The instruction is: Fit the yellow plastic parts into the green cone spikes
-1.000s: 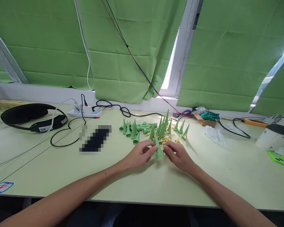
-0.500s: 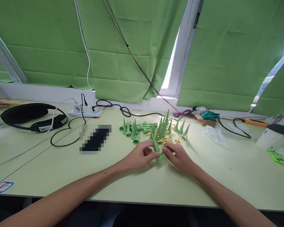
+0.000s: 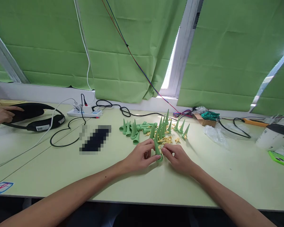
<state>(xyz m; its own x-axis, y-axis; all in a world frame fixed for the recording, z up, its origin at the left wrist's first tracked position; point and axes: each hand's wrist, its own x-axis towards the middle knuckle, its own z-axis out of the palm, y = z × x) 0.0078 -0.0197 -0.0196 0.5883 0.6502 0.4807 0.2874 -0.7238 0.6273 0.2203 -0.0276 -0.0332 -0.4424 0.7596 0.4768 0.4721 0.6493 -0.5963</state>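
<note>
My left hand [image 3: 139,156] grips a green cone [image 3: 157,147] by its wide base, with the tip pointing up. Right beside the base, my right hand [image 3: 177,156] has its thumb and index finger pinched together; anything between them is too small to make out. Just beyond my hands stand several green cones [image 3: 167,117], with small yellow pieces [image 3: 177,140] scattered among them. More green parts [image 3: 136,138] lie and stand to the left of that group. A few cones with yellow pieces at their bases [image 3: 185,131] stand to the right.
Another person's hand [image 3: 2,115] touches black headphones [image 3: 47,123] at the far left. A power strip [image 3: 85,111] and cables run along the back. At the right are a small cardboard box [image 3: 205,121], a plastic bag [image 3: 215,135], a white container [image 3: 273,137] and a green phone [image 3: 281,159].
The cone in my left hand has tilted more upright. My right hand has barely moved. The other person's hand has reached further in onto the headphones, which have shifted slightly left.
</note>
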